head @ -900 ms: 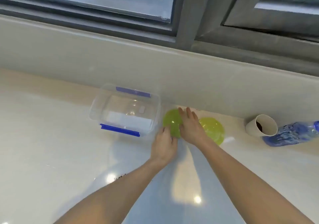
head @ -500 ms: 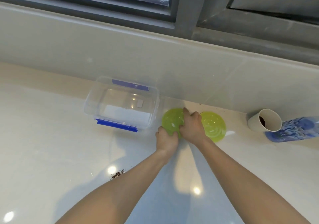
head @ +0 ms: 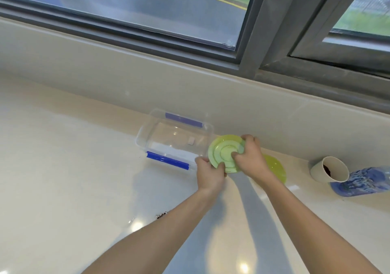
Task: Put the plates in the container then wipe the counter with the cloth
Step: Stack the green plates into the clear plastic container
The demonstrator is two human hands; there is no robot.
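Note:
A light green plate (head: pixel 221 151) is tilted up on edge, its ringed underside facing me, just right of the clear container (head: pixel 175 145) with blue clips. My left hand (head: pixel 210 173) grips the plate's lower rim. My right hand (head: pixel 251 157) holds its right side, fingers across the underside. A second, yellow-green plate (head: pixel 274 167) lies flat on the counter behind my right hand, partly hidden. The container is open and holds only a small white piece. No cloth is in view.
A beige cup (head: pixel 329 169) lies on its side at the right with dark grounds inside, next to a blue patterned bottle (head: pixel 363 182). Dark crumbs (head: pixel 161 214) lie on the glossy counter near my left forearm. The wall and window ledge run right behind the container.
Both hands closed on the green plate and lifted it from flat on the counter to tilted on edge, nearer the container. The second plate stayed put.

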